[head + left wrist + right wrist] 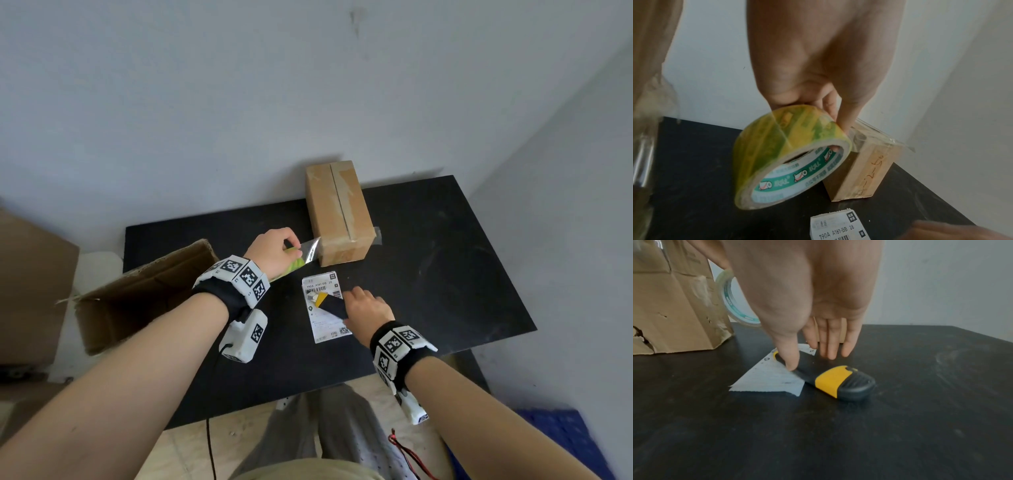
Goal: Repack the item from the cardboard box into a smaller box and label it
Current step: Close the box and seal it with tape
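Note:
The small brown box (337, 212) (865, 170) stands closed at the back of the black table (445, 257), with a taped seam along its top. My left hand (289, 245) (836, 123) grips a green-and-yellow tape roll (294, 265) (777, 129) just left of the box. A clear strip of tape (310, 251) (875, 133) stretches from the roll to the box's near top edge. A white shipping label (323, 329) (768, 378) lies flat in front. A black-and-yellow utility knife (330, 303) (834, 381) rests on it. My right hand (363, 301) (810, 362) hovers over the knife with fingers straight and its thumb touching the handle.
A large open cardboard box (137, 294) (674, 313) lies on its side at the table's left edge. More cardboard (30, 291) stands further left. A grey wall runs close behind the table. A blue crate (555, 431) sits on the floor at the right.

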The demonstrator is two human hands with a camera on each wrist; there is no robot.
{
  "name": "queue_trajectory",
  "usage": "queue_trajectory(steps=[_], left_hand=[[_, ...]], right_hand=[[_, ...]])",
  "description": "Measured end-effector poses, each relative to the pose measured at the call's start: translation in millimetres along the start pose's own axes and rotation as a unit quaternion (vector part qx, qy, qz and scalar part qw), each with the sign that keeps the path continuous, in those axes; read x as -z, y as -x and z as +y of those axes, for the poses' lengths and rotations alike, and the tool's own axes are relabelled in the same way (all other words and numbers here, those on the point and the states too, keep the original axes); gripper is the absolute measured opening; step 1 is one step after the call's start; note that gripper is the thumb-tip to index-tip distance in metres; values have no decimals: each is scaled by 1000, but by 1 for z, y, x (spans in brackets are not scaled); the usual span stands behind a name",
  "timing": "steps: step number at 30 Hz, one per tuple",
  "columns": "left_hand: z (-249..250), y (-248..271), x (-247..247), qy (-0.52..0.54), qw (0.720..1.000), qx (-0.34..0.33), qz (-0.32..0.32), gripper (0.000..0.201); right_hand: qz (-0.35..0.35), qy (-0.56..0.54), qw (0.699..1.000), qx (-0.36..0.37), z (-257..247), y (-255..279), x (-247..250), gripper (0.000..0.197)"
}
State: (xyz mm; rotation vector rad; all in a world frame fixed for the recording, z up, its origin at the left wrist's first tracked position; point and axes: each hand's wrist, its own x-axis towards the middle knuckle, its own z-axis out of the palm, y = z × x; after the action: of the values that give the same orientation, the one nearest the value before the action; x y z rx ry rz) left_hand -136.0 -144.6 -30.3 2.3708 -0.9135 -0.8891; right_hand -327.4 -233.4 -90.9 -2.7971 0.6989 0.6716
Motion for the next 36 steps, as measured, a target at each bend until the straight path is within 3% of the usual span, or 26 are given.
queue_trajectory(steps=[8, 11, 13, 16, 21, 27, 36], left_hand=[[-6, 3, -5, 8, 1000, -8, 4, 15], [-5, 5, -4, 1, 1000, -16, 10, 15], [-4, 6, -3, -8, 1000, -18, 12, 15], [-2, 9, -2, -19, 1000, -23, 11, 14], [-1, 13, -2, -25, 999, -30, 22, 15], [0, 12, -5, -34, 997, -34, 53, 17], [-6, 7, -12, -51, 996, -34, 63, 14]], right_hand=[[-9, 8, 1000, -29, -6, 3, -8, 45], [-23, -115, 992, -44, -7, 12, 1, 52], [-45, -231, 971, -46, -7, 23, 13, 58], [-39, -346, 936, -52, -8, 36, 28, 46], [-31, -434, 899, -54, -16, 38, 51, 30], [-10, -273, 961, -53, -36, 26, 69, 26], [-33, -207, 974, -84, -50, 16, 75, 24]])
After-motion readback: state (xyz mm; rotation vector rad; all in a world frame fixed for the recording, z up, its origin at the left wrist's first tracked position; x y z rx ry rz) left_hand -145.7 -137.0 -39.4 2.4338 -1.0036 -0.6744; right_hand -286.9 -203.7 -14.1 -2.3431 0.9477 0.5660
